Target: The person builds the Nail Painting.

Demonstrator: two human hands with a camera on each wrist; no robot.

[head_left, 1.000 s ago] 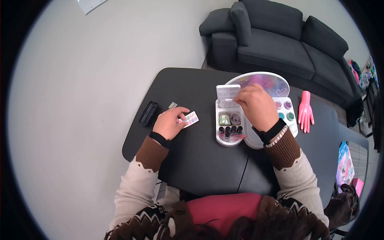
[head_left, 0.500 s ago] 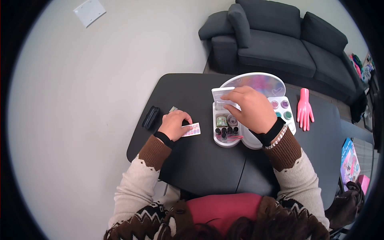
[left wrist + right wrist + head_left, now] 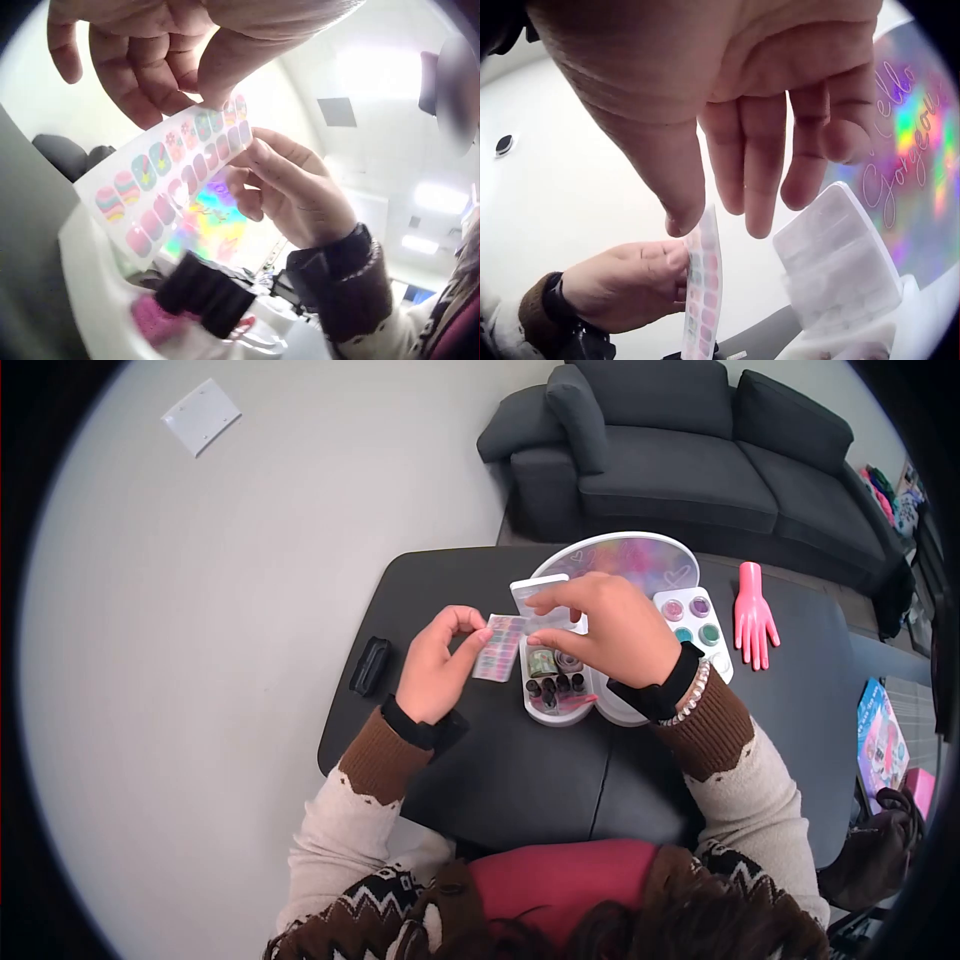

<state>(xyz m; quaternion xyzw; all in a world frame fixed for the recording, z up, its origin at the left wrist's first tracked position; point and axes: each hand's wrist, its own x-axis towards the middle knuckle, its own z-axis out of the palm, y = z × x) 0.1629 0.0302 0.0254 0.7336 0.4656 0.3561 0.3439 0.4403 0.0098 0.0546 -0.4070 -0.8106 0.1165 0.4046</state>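
Observation:
My left hand (image 3: 437,665) pinches a sheet of nail stickers (image 3: 499,650) by its edge between thumb and fingers. Rows of pastel pink, teal and striped nail shapes cover the sheet (image 3: 172,165), held tilted above the table beside the white nail-kit case (image 3: 570,718). Close to the sheet's right edge is my right hand (image 3: 615,625), its thumb and fingers spread apart with nothing between them. Behind it a small clear compartment lid (image 3: 840,259) stands raised. Black-capped polish bottles (image 3: 549,692) and a roll-like item (image 3: 567,662) sit in the case's left part.
A mirror-like lid with rainbow colours (image 3: 620,560) stands at the case's back. Pots of glitter (image 3: 673,608) fill its right side. A pink model hand (image 3: 755,618) lies to the right. At the left is a black case (image 3: 371,665). Beyond the table stands a grey sofa (image 3: 680,470).
My left hand has lifted the sticker sheet off the table and brought it right, towards the case. My right hand has come away from the small raised lid, its fingers spreading wider.

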